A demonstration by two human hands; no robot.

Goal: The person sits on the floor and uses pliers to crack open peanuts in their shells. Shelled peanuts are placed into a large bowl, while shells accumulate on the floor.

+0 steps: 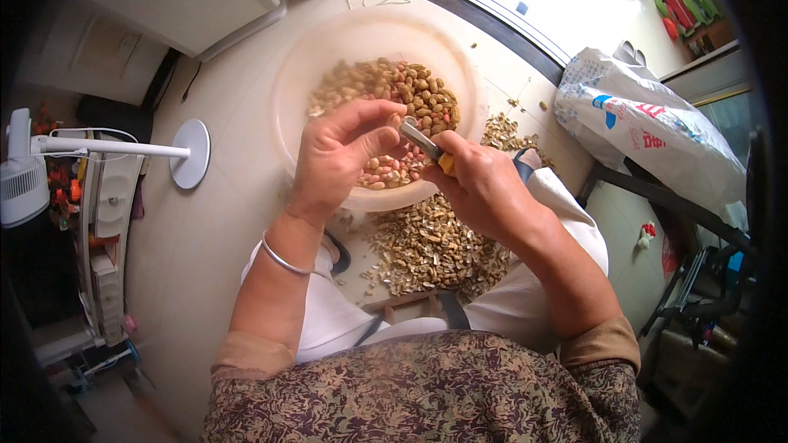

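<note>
Over a pale plastic basin (292,86), my left hand (329,157) pinches a peanut (394,120) between thumb and forefinger. My right hand (486,184) grips metal pliers (420,136) with yellow handles. Their jaws point up and left, right by the pinched peanut; whether they touch it I cannot tell. Unshelled peanuts (425,91) fill the far part of the basin. Pinkish shelled kernels (385,173) lie in the near part, partly hidden by my hands.
A heap of broken peanut shells (431,246) covers the floor between my feet, with more shell bits (508,132) right of the basin. A white woven sack (652,129) lies at the right. On the left stands a white fan (191,154). A sliding-door track (474,0) crosses behind.
</note>
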